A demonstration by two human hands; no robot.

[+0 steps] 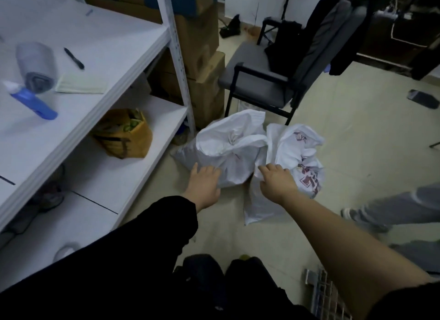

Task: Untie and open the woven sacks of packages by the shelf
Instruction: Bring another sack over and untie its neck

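Two white woven sacks on the tiled floor (345, 138), just right of the white shelf unit (123, 81) and near its corner post. Left sack (228, 150) tied shut, neck bunched at a knot on top, grey lower side turned toward the shelf. Right sack (297, 153) crumpled, red print showing, touching the left sack along the middle. A flat white bag (259, 207) lying on the floor beneath the right wrist, nearer than both sacks.

Left hand (204, 186) laid on the near lower side of the left sack, fingers (209, 170) straight and spread, gripping nothing. Right hand (277, 180) at the seam between the two sacks, fingers (273, 168) curled down into the white cloth; whether a fold is actually pinched cannot be told. Left arm in a black sleeve, right forearm bare.

Surroundings noted: grey chair with black frame (259, 79) standing just beyond the sacks, dark clothing draped over its back. Stacked cardboard boxes (202, 57) behind the shelf post, far left of the sacks. Yellow-brown bag (123, 136) on the lower shelf. On the upper shelf, a grey roll (35, 67), a blue-handled tool (33, 103), a black pen (73, 57) and a pale pad (81, 84). Another person's grey-trousered leg (392, 207) stretched in from the right. Wire basket (326, 293) at the near right edge.
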